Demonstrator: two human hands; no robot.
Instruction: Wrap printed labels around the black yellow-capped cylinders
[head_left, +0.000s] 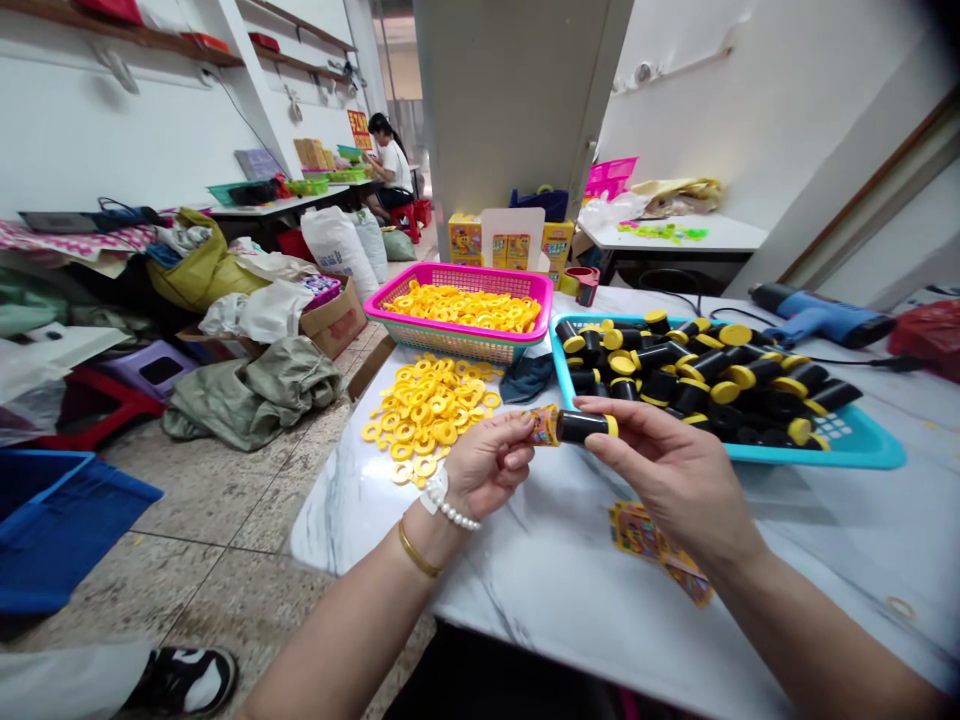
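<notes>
My right hand (667,470) grips a small black tube with a yellow cap (585,426), held sideways above the marble table (525,560). My left hand (491,462) pinches a colourful printed label (544,424) against the tube's open end. Both hands meet over the table's middle. A loose heap of yellow rings (424,410) lies just left of my left hand. A blue tray (855,450) filled with several more black tubes sits right behind my right hand. Below my right wrist lies a small stack of printed labels (649,535).
A pink basket (465,340) of yellow rings stands at the table's far side, with yellow boxes (465,240) behind it. A blue heat gun (817,318) lies far right. Bags, cloth and a blue bin (52,520) crowd the floor at left. A person sits at a distant table (390,165).
</notes>
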